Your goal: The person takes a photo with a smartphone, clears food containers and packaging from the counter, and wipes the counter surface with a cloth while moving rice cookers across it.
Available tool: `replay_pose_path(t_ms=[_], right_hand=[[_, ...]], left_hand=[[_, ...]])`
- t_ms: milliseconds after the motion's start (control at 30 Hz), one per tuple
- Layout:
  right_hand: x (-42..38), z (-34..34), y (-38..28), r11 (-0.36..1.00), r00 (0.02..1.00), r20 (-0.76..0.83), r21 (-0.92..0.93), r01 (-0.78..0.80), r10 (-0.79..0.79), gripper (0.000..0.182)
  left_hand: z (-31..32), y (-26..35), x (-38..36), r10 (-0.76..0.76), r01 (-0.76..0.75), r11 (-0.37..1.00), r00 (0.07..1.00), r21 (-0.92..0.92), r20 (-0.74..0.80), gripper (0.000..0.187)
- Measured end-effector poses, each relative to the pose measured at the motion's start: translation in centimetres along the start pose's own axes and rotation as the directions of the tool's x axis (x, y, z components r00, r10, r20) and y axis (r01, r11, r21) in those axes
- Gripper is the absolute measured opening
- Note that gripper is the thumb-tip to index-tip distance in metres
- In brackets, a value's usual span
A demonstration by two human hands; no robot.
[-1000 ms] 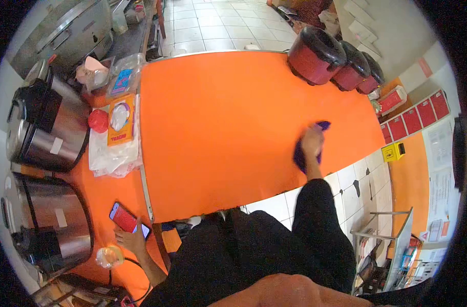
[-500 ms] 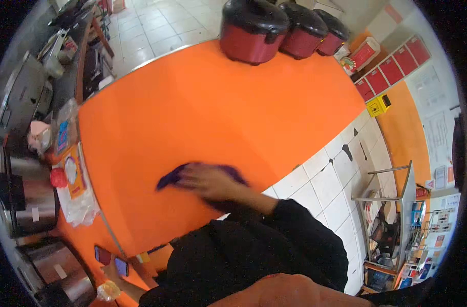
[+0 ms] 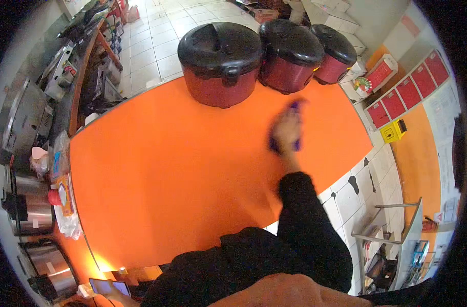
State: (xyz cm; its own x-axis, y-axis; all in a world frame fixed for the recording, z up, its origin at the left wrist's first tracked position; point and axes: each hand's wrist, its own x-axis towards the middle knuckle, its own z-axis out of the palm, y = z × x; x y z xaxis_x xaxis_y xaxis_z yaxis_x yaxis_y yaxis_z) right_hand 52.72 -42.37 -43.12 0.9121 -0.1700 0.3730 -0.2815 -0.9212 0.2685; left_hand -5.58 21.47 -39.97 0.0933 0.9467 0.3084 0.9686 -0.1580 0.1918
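Observation:
My right hand presses a purple cloth onto the orange tabletop, toward its far right part. The cloth shows around the fingers, and the hand is blurred by motion. Just beyond it are three dark red rice cookers with black lids: a large one, a middle one and a smaller one. Low at the left edge, my left hand holds a phone with its screen lit, beside the table's near corner.
Steel pots and plastic packaging line the left side. A yellow box hangs below red compartments at the right. A metal rack stands on the tiled floor at the lower right.
My right hand has slid the cloth from the near middle of the table forward and right, close to the cookers. The view has shifted, and the phone sits lower in it.

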Motion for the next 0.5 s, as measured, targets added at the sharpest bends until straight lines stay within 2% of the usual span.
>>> replay_pose_path(t_ms=[33, 67, 100, 133, 167, 200, 233, 267, 300, 333, 367, 433, 500], right_hand=[[-2.5, 1.1, -6.2, 0.989, 0.977, -0.195, 0.104, 0.108, -0.086, 0.039], [-4.7, -7.9, -9.9, 0.887, 0.938, 0.053, 0.348, 0.304, -0.342, 0.037], [-6.9, -17.1, -13.5, 0.724, 0.779, 0.295, 0.633, 0.276, -0.554, 0.034], [-11.5, -19.2, -17.4, 0.467, 0.641, 0.092, 0.763, 0.446, -0.762, 0.036], [-16.4, -19.9, -20.1, 0.151, 0.455, -0.196, 0.77, 0.62, -0.869, 0.038], [-20.9, -19.5, -22.3, -0.191, 0.255, -0.456, 0.727, 0.659, -0.853, 0.04], [-24.2, -18.6, -23.5, -0.479, 0.084, -0.637, 0.653, 0.586, -0.766, 0.042], [-25.4, -17.3, -23.7, -0.663, -0.047, -0.73, 0.589, 0.462, -0.682, 0.044], [-25.2, -15.8, -23.5, -0.742, -0.117, -0.763, 0.562, 0.365, -0.635, 0.046], [-22.6, -16.0, -22.2, -0.661, -0.068, -0.717, 0.598, 0.453, -0.694, 0.045], [-17.6, -15.0, -19.5, -0.496, 0.051, -0.623, 0.668, 0.554, -0.781, 0.045], [-7.6, -11.0, -13.2, -0.093, 0.334, -0.385, 0.763, 0.639, -0.86, 0.044], [1.0, -1.6, -3.8, 0.34, 0.661, -0.21, 0.723, 0.601, -0.72, 0.044]], left_hand=[[-0.1, 0.6, -0.9, -0.008, 0.008, 1.0, 1.0, -0.025, 0.001, 0.078], [-0.1, 1.1, -1.7, -0.013, 0.013, 0.998, 1.0, -0.061, 0.006, 0.077], [-0.2, 1.7, -2.4, -0.016, 0.016, 0.996, 1.0, -0.088, 0.005, 0.075], [-0.4, 2.2, -3.0, -0.015, 0.016, 0.993, 1.0, -0.118, 0.008, 0.074], [-0.4, 2.9, -3.3, -0.013, 0.015, 0.989, 1.0, -0.145, 0.018, 0.073], [-0.5, 3.2, -4.0, -0.017, 0.022, 0.985, 0.999, -0.172, 0.029, 0.072], [-0.6, 3.9, -4.2, -0.015, 0.021, 0.979, 0.999, -0.201, 0.03, 0.071], [-0.5, 4.7, -4.5, -0.019, 0.024, 0.974, 1.0, -0.225, 0.025, 0.069], [-0.8, 5.1, -4.7, -0.02, 0.026, 0.968, 0.999, -0.248, 0.025, 0.068], [-0.8, 5.4, -5.1, -0.026, 0.033, 0.963, 0.999, -0.268, 0.029, 0.067], [-0.9, 5.5, -5.5, -0.041, 0.05, 0.96, 0.998, -0.275, 0.04, 0.066], [-1.0, 5.0, -7.1, -0.074, 0.086, 0.956, 0.996, -0.281, 0.053, 0.063], [-1.5, 4.7, -8.3, -0.105, 0.12, 0.944, 0.992, -0.306, 0.067, 0.061]])
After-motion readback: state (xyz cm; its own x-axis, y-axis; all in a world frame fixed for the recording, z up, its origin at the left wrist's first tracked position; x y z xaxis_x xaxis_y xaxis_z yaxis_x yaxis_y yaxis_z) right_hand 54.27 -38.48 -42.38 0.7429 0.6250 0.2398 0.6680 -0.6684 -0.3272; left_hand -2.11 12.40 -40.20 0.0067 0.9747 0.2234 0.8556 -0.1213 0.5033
